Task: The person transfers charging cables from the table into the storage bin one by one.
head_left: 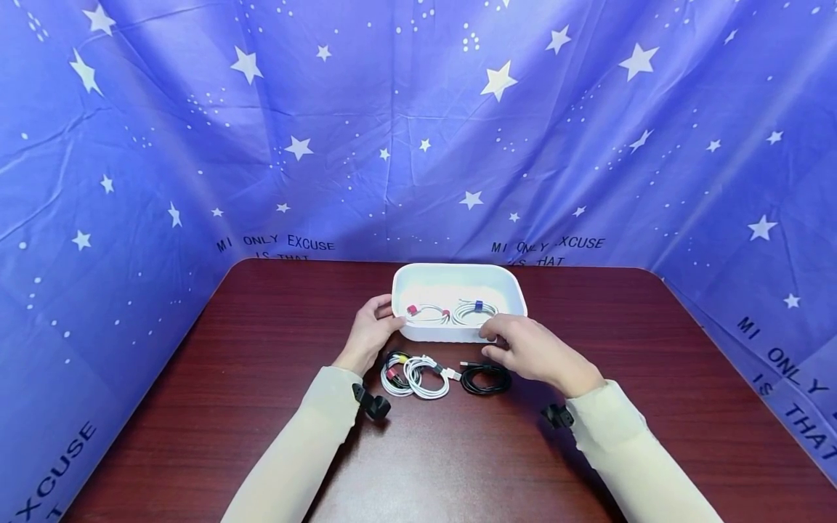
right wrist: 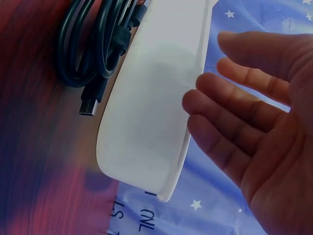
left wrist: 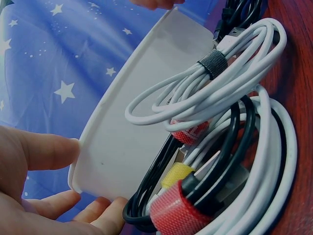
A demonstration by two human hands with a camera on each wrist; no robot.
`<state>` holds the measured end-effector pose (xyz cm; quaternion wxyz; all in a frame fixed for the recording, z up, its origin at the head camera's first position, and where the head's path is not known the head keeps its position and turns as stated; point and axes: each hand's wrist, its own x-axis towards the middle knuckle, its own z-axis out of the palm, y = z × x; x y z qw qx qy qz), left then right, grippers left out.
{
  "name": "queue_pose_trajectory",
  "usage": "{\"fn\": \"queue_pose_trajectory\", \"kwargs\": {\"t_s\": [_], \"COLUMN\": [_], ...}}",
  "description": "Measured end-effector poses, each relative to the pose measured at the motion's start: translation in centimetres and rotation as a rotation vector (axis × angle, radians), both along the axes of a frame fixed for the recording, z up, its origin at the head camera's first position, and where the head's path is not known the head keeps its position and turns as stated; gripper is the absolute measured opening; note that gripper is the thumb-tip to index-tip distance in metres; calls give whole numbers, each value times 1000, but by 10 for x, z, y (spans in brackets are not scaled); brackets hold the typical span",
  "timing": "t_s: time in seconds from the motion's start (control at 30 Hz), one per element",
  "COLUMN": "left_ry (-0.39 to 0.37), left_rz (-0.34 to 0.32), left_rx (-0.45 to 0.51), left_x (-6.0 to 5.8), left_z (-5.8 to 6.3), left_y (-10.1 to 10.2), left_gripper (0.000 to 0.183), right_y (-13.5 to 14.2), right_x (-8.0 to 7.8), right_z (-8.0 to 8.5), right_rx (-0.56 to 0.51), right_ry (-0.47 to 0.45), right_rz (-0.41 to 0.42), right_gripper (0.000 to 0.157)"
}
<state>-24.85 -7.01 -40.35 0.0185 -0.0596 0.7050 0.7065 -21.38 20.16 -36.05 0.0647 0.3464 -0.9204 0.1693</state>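
Note:
A white box (head_left: 418, 333) stands on the table with two coiled white cables inside: one cable (head_left: 428, 315) has red ties, the other (head_left: 472, 312) a blue tie. My left hand (head_left: 374, 328) holds the box's left end, thumb at the rim and fingers against the outer side. Near the right front corner, my right hand (head_left: 532, 349) has its fingers loosely bent, tips close to the rim (right wrist: 188, 132), nothing held. Before the box lie a white cable coil (left wrist: 254, 58) with a dark grey tie, overlapping black and white coils with a red tie (left wrist: 178, 208), and a black cable coil (head_left: 485, 379).
The dark red wooden table (head_left: 445, 457) extends around the box and cables. A blue star-printed curtain (head_left: 418, 181) hangs right behind its back edge and along both sides. Small black cameras (head_left: 374, 405) are strapped at both wrists.

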Motion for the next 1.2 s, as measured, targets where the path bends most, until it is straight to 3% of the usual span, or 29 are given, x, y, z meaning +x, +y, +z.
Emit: {"fn": "queue_pose_trajectory", "kwargs": {"t_s": [0.33, 1.2], "left_ry": [-7, 3], "left_rz": [2, 4], "left_rx": [-15, -9], "left_x": [1, 1], "left_z": [0, 0], "left_y": [-1, 0], "left_gripper": [56, 56], "right_y": [-4, -10], "right_x": [4, 4], "right_z": [-5, -24], "right_rx": [51, 139], "right_ry": [-75, -74], "right_rz": [26, 63], "right_gripper": [19, 17]}}
